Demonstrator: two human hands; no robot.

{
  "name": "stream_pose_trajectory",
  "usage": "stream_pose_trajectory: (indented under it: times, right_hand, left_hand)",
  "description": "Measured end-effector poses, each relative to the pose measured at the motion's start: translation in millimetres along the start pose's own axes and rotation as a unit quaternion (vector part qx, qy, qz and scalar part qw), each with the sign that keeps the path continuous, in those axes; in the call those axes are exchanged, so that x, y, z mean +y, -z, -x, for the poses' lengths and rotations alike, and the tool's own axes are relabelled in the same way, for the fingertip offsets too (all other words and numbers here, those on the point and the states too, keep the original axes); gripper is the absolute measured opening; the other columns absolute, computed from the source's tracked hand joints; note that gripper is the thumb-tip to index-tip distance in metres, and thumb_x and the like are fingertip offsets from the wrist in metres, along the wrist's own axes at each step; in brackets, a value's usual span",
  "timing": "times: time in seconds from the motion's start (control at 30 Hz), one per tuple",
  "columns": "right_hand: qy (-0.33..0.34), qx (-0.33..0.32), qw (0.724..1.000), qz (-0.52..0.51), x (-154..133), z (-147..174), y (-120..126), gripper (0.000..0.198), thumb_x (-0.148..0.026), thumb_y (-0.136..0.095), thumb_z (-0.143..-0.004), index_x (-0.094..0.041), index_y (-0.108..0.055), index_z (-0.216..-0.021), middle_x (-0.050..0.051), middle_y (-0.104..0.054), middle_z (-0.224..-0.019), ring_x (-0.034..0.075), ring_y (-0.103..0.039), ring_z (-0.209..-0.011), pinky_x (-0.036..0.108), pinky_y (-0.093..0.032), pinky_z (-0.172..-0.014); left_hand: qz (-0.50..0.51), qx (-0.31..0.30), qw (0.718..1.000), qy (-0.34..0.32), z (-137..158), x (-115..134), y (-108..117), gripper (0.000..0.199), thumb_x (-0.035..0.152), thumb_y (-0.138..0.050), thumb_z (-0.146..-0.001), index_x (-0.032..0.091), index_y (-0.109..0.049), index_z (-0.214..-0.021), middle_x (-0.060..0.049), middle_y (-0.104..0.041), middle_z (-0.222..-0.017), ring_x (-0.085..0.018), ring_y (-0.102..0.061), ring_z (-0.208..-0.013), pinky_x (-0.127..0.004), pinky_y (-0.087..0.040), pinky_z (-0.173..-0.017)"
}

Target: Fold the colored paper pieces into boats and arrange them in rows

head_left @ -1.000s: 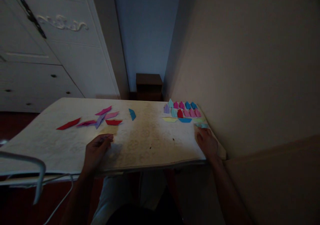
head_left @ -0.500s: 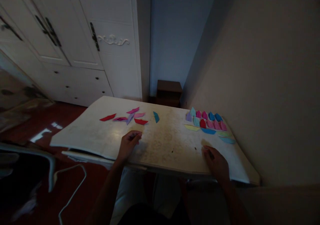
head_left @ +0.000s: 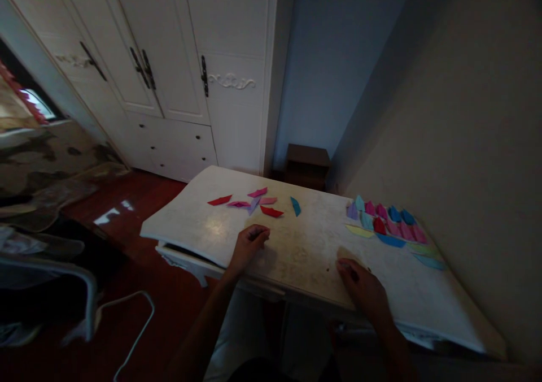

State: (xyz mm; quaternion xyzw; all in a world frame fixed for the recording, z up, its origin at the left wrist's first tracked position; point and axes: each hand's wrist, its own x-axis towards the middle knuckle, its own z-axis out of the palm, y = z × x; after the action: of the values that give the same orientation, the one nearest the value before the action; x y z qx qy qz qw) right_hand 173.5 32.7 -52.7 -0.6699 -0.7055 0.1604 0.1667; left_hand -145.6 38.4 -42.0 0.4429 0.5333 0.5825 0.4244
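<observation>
My left hand (head_left: 250, 245) hovers over the table's near side, its fingers curled and thumb drawn in to the fingertips. No object shows in it. Just beyond it lies a loose group of folded paper boats: a red boat (head_left: 271, 212), a lilac boat (head_left: 254, 204), several pink and red ones, and a blue boat (head_left: 295, 206) a little apart. My right hand (head_left: 363, 287) is near the front edge, also curled closed, with nothing visible in it. Farther right, more paper boats stand close together in rows, among them a red one (head_left: 379, 226), with a yellow boat (head_left: 359, 231) and a blue boat (head_left: 391, 240) in front.
The white table (head_left: 190, 218) has a slightly open drawer (head_left: 188, 253) at its front left. A white wardrobe (head_left: 237, 122) and a small brown cabinet (head_left: 307, 159) stand behind. A wall runs along the right. A chair frame (head_left: 90, 291) and white cable (head_left: 146, 320) are at left.
The view has swung left, so the table and boats sit farther right in the picture. My hands appear slightly closer together, both still curled. The boats keep their arrangement.
</observation>
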Motion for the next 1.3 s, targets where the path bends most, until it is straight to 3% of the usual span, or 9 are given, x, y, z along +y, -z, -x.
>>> stream_pose_trajectory:
  times: [0.17, 0.3, 0.4, 0.5, 0.67, 0.8, 1.07, 1.17, 1.3]
  right_hand:
    - [-0.046, 0.019, 0.998, 0.034, -5, 1, -3, 0.048, -0.054, -0.034, -0.088, -0.025, -0.067, -0.109, 0.006, -0.071, -0.105, 0.025, -0.065, -0.094, 0.033, -0.047, -0.078]
    - [-0.066, 0.034, 0.995, 0.068, -9, -2, -6, 0.047, -0.053, -0.034, -0.089, -0.026, -0.067, -0.109, 0.006, -0.073, -0.091, 0.025, -0.066, -0.086, 0.032, -0.046, -0.071]
    - [-0.060, 0.035, 0.995, 0.075, -13, -6, -8, 0.047, -0.055, -0.036, -0.088, -0.027, -0.066, -0.111, 0.005, -0.073, -0.087, 0.026, -0.067, -0.081, 0.032, -0.045, -0.066]
    - [-0.059, 0.040, 0.995, 0.076, -17, -9, -9, 0.048, -0.056, -0.036, -0.088, -0.027, -0.066, -0.112, 0.006, -0.073, -0.086, 0.026, -0.068, -0.078, 0.033, -0.045, -0.064]
    - [-0.048, 0.057, 0.994, 0.076, -19, -11, -11, 0.045, -0.055, -0.038, -0.087, -0.029, -0.068, -0.106, 0.005, -0.074, -0.082, 0.025, -0.068, -0.074, 0.031, -0.044, -0.061]
    - [-0.059, 0.046, 0.994, 0.075, -20, -11, -9, 0.046, -0.055, -0.035, -0.088, -0.028, -0.068, -0.107, 0.005, -0.074, -0.082, 0.025, -0.068, -0.074, 0.032, -0.044, -0.061]
    - [-0.036, 0.062, 0.994, 0.078, -18, -10, -10, 0.045, -0.054, -0.038, -0.087, -0.028, -0.069, -0.105, 0.005, -0.074, -0.085, 0.025, -0.068, -0.076, 0.033, -0.046, -0.065]
    - [-0.033, 0.067, 0.995, 0.065, -15, -10, -12, 0.045, -0.055, -0.038, -0.087, -0.027, -0.070, -0.104, 0.005, -0.075, -0.088, 0.025, -0.068, -0.077, 0.034, -0.047, -0.067]
    - [-0.028, 0.072, 0.995, 0.056, -12, -10, -13, 0.045, -0.054, -0.038, -0.087, -0.027, -0.071, -0.103, 0.005, -0.075, -0.090, 0.025, -0.068, -0.079, 0.034, -0.047, -0.069]
  left_hand:
    - [-0.057, 0.094, 0.993, -0.051, -14, 4, 47, 0.026, 0.041, -0.064, -0.075, 0.016, -0.068, -0.082, 0.001, -0.064, -0.065, -0.010, -0.054, -0.052, -0.021, -0.044, -0.050]
    - [-0.226, 0.129, 0.960, -0.104, -36, 3, 80, 0.026, 0.036, -0.058, -0.083, 0.017, -0.068, -0.097, -0.004, -0.070, -0.088, -0.012, -0.058, -0.058, -0.025, -0.049, -0.058]
    - [-0.397, 0.092, 0.903, -0.132, -55, 3, 91, 0.032, 0.026, -0.056, -0.085, 0.018, -0.064, -0.115, -0.010, -0.065, -0.120, -0.019, -0.065, -0.088, -0.032, -0.051, -0.083]
    - [-0.523, 0.017, 0.847, -0.098, -72, 5, 94, 0.040, 0.021, -0.052, -0.088, 0.019, -0.057, -0.127, -0.011, -0.055, -0.137, -0.024, -0.058, -0.114, -0.035, -0.047, -0.095]
    - [-0.596, -0.036, 0.800, -0.050, -84, 7, 89, 0.034, 0.020, -0.046, -0.091, 0.022, -0.059, -0.122, -0.012, -0.062, -0.125, -0.024, -0.063, -0.107, -0.035, -0.050, -0.087]
    - [-0.612, -0.030, 0.789, -0.048, -84, 6, 86, 0.034, 0.016, -0.041, -0.090, 0.020, -0.062, -0.117, -0.014, -0.063, -0.117, -0.026, -0.067, -0.095, -0.037, -0.052, -0.077]
    - [-0.609, -0.025, 0.791, -0.055, -73, 10, 95, 0.032, 0.018, -0.042, -0.092, 0.022, -0.064, -0.114, -0.011, -0.066, -0.115, -0.025, -0.065, -0.100, -0.034, -0.051, -0.080]
    - [-0.568, -0.006, 0.821, -0.062, -66, 13, 98, 0.032, 0.014, -0.046, -0.088, 0.022, -0.066, -0.111, -0.009, -0.069, -0.109, -0.024, -0.064, -0.102, -0.034, -0.049, -0.087]
    - [-0.443, 0.031, 0.889, -0.116, -56, 23, 90, 0.029, 0.015, -0.048, -0.087, 0.020, -0.070, -0.105, -0.008, -0.072, -0.104, -0.024, -0.065, -0.097, -0.035, -0.049, -0.088]
